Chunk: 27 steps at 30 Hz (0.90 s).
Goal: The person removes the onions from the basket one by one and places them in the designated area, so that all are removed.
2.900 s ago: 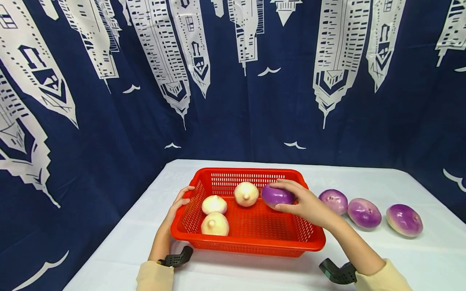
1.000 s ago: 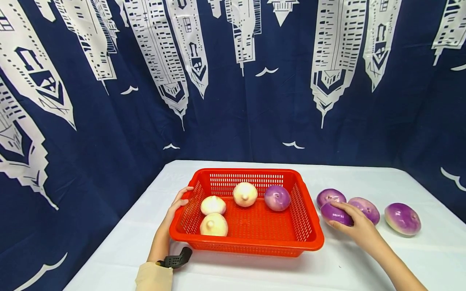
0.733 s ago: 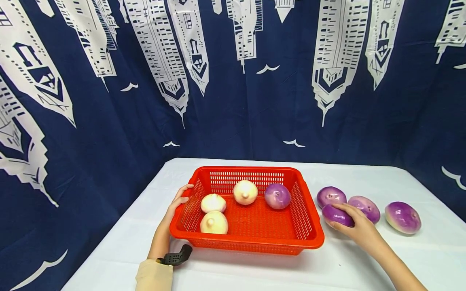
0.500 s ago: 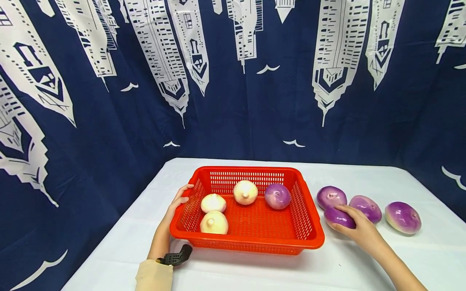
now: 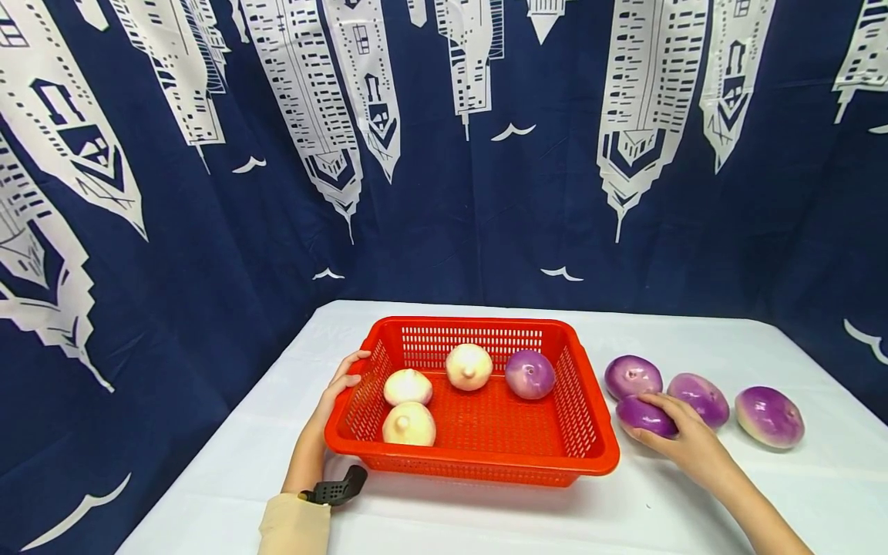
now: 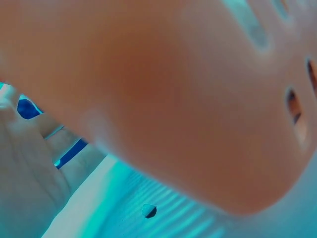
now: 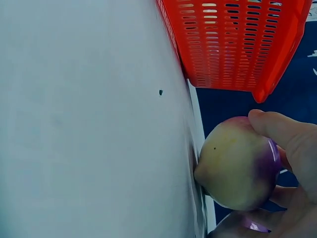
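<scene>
My right hand (image 5: 683, 435) grips a turnip (image 5: 645, 416) on the white cloth just right of the red basket (image 5: 479, 462). In the right wrist view this turnip (image 7: 237, 163) shows its pale side, root tip right at the cloth, with the thumb and fingers around it. My left hand (image 5: 333, 401) rests against the basket's left side, fingertips at the rim; in the left wrist view the fingers of the left hand (image 6: 39, 168) lie fairly straight beside the blurred basket wall (image 6: 163, 99). Inside the basket sit a purple-side-up turnip (image 5: 530, 375) and three pale-side-up ones, including one turnip (image 5: 469, 367) at the back.
Behind the gripped turnip lies another turnip (image 5: 633, 377), with a further turnip (image 5: 699, 399) close to its right and one more turnip (image 5: 770, 417) farther right. A dark blue curtain (image 5: 444, 254) printed with white buildings hangs behind the table (image 5: 430, 524).
My right hand has let go of a purple turnip in the basket, moved right and taken hold of another on the table, shifting it slightly. The left hand stays at the basket.
</scene>
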Each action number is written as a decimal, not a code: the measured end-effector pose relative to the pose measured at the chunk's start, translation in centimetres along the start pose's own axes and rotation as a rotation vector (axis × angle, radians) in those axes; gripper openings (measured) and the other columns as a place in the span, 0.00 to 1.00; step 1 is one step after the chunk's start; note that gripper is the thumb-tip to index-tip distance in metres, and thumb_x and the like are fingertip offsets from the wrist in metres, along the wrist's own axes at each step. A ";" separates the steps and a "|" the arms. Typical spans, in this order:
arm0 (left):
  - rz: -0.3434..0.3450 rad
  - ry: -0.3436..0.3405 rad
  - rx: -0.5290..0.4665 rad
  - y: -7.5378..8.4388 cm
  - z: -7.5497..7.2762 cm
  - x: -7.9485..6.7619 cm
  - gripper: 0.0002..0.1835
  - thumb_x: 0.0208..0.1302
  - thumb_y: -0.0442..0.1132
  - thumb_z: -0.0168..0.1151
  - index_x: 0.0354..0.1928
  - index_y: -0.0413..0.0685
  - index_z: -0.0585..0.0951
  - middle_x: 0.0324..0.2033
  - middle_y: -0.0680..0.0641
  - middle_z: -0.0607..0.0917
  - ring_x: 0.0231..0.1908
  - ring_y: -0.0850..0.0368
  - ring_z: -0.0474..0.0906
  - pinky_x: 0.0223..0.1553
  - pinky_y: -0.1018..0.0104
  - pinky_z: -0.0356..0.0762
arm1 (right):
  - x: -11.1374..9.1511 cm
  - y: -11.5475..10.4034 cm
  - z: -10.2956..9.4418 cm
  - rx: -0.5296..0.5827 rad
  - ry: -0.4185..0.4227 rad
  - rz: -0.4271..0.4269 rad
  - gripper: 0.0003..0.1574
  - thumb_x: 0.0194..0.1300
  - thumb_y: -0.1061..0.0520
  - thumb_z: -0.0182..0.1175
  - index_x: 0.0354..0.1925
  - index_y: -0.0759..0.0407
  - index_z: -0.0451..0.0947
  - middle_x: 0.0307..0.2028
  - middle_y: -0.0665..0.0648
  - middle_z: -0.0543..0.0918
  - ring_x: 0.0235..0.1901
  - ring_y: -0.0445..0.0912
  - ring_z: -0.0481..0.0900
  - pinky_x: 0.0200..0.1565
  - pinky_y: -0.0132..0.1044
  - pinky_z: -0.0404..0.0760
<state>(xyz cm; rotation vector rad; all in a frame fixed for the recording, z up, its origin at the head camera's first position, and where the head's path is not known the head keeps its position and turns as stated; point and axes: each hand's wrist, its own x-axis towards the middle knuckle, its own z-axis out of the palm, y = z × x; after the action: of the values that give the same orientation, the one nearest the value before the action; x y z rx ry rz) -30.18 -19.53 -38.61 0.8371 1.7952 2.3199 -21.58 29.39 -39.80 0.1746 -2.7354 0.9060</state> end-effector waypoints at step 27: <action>-0.105 0.078 0.045 0.8 0.8 -0.2 0.23 0.61 0.30 0.28 0.58 0.52 0.57 0.54 0.48 0.62 0.49 0.58 0.67 0.47 0.67 0.71 | -0.3 -3.4 -1.4 0.119 0.129 0.039 0.32 0.66 0.46 0.48 0.62 0.63 0.61 0.56 0.73 0.67 0.55 0.69 0.63 0.47 0.69 0.61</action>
<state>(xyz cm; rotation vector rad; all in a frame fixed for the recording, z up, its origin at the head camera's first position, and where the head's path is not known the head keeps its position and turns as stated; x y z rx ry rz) -29.40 -19.12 -37.81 0.6496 1.8799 2.2845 -20.33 27.55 -36.86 0.0818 -2.5772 1.0533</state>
